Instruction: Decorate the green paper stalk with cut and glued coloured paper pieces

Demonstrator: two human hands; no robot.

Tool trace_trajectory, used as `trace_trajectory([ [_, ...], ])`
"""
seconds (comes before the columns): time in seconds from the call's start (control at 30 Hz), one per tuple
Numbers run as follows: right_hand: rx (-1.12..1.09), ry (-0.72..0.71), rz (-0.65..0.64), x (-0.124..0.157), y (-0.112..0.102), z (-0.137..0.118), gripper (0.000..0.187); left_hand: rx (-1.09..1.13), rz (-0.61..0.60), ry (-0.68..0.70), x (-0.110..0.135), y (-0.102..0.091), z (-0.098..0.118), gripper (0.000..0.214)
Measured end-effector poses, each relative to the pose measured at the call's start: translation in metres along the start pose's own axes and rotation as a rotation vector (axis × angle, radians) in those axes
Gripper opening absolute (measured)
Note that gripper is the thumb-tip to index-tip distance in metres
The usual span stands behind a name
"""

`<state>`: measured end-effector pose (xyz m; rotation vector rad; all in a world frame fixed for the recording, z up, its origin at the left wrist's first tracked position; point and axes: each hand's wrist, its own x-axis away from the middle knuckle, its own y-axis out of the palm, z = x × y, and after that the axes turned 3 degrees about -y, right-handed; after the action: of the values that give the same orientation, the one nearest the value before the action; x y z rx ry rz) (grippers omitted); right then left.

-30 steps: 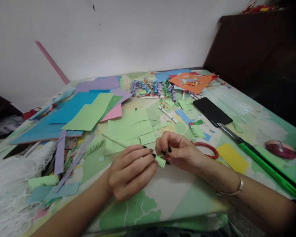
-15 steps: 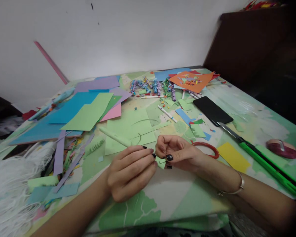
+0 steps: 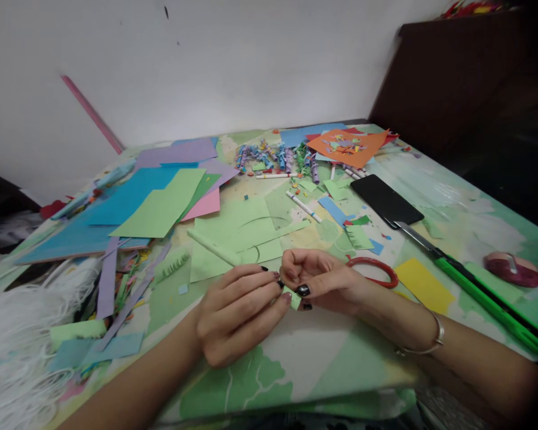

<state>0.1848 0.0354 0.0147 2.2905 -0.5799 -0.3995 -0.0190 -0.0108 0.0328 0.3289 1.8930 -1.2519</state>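
A thin, rolled light green paper tube (image 3: 213, 246) slants out from behind my left hand (image 3: 242, 316), whose fingers close around its near end. Small green paper flaps (image 3: 295, 300) show at that end, between the two hands. My right hand (image 3: 320, 280) pinches these flaps with thumb and fingertips, its other fingers curled. Fingers partly hide where flaps and tube meet. Beyond the hands lie light green paper sheets (image 3: 233, 221). Just past my right wrist is a red loop-shaped handle (image 3: 388, 276), partly covered by the arm.
To the right lie a green box cutter (image 3: 484, 298) with its blade out, a black phone (image 3: 388, 200) and a yellow paper piece (image 3: 424, 285). Coloured sheets (image 3: 161, 203) and white string (image 3: 22, 340) are at left. Curled paper decorations (image 3: 280, 156) and markers (image 3: 303, 206) lie farther back.
The tube's far end has shifted slightly right and its angle is a little steeper. My right thumb has moved slightly left and down over the green flaps, and less of them shows.
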Motion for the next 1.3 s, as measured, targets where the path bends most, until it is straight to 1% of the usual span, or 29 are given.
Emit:
trace_trajectory([
  [0.1,-0.011,0.027,0.007,0.0,0.0,0.0,0.021,-0.011,0.009,0.022,-0.001,0.002,0.0,0.017],
  [0.23,-0.014,0.043,0.007,-0.001,-0.001,0.001,0.019,-0.02,0.062,0.05,-0.003,0.006,0.0,0.011],
  [0.37,0.025,0.027,0.023,-0.001,-0.001,0.003,0.018,-0.033,0.042,0.065,-0.008,0.007,0.002,0.008],
  [0.57,0.077,0.022,0.041,-0.002,0.002,0.003,0.02,-0.042,-0.095,-0.003,-0.018,-0.002,0.007,0.008],
  [0.6,0.081,0.024,0.044,-0.002,0.002,0.003,0.019,-0.044,-0.095,0.007,-0.017,-0.002,0.007,0.008],
  [0.8,0.13,-0.006,0.071,-0.004,0.004,0.002,0.02,-0.052,0.005,0.081,-0.009,0.006,0.002,0.008],
  [0.97,0.161,-0.031,0.083,-0.004,0.005,0.002,0.02,-0.04,-0.081,0.072,-0.014,0.001,0.004,0.009],
  [1.1,0.22,-0.063,0.086,-0.003,0.004,0.001,0.017,-0.026,-0.067,0.07,-0.013,0.0,0.004,0.009],
  [1.17,0.28,-0.107,0.121,-0.002,0.003,0.0,0.013,0.012,-0.06,0.006,-0.01,0.001,0.002,0.011],
  [1.23,0.326,-0.168,0.185,-0.002,0.003,-0.003,0.01,0.076,-0.019,-0.128,-0.007,0.003,0.001,0.017],
  [1.3,0.343,-0.24,0.257,-0.001,0.004,-0.006,0.01,0.132,0.052,-0.267,-0.007,0.005,0.001,0.026],
])
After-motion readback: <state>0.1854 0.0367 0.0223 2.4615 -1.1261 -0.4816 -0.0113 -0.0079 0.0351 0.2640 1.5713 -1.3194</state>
